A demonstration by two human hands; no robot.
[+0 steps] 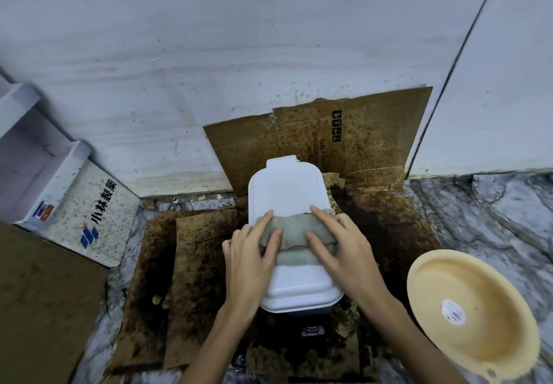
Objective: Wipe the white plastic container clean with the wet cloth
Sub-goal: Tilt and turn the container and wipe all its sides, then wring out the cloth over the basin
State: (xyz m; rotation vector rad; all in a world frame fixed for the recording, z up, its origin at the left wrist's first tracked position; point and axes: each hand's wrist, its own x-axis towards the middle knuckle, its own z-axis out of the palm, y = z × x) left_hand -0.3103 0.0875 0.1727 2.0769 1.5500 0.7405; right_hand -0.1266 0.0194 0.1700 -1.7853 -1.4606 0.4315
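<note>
container [287,192] at frame centre on stained cardboard [197,264]. cloth [294,228] lies across lid. left hand [251,261] and right hand [344,252] flat, fingers spread, pressing cloth. bowl [466,318] lower right.

Text check — white box [89,213] at left carries dark characters 小林製薬 down its speckled side, w/ a blue slanted-bar logo just below them. A small red-and-blue sticker sits on the same box's edge, print too small to read. Stained cardboard [323,138] leaning on the wall shows sideways print: "BASE" reads clearly, rest partly legible — plus black handling symbols above. Sticker inside the yellow bowl [466,303]: unreadable.
</note>
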